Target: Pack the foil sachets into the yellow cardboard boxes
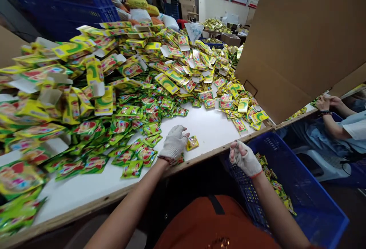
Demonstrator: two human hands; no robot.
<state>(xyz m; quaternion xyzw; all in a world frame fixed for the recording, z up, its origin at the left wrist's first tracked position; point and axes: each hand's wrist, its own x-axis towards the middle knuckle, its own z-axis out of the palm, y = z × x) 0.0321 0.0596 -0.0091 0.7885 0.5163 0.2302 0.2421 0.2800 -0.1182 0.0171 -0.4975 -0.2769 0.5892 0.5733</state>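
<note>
My left hand [174,143], in a white fingerless-tip glove, is low over the white tabletop [204,127], palm down with the fingers loosely apart. Just right of its fingers lies a small yellow packet [193,143]. Part of a red and green packet [180,159] shows beside the wrist. My right hand [244,158], gloved the same way, is raised at the table edge above a blue crate [311,199]. Its fingers are curled in and nothing shows in them. Green sachets [133,169] with red pictures lie left of my left hand.
A large heap of yellow cartons [97,73], many with open flaps, covers the table's left and back. Small yellow packets [276,184] lie in the crate. A tall cardboard sheet [297,43] stands at right; beyond it a co-worker's hands [327,102] show. Blue crates [63,8] rise behind the heap.
</note>
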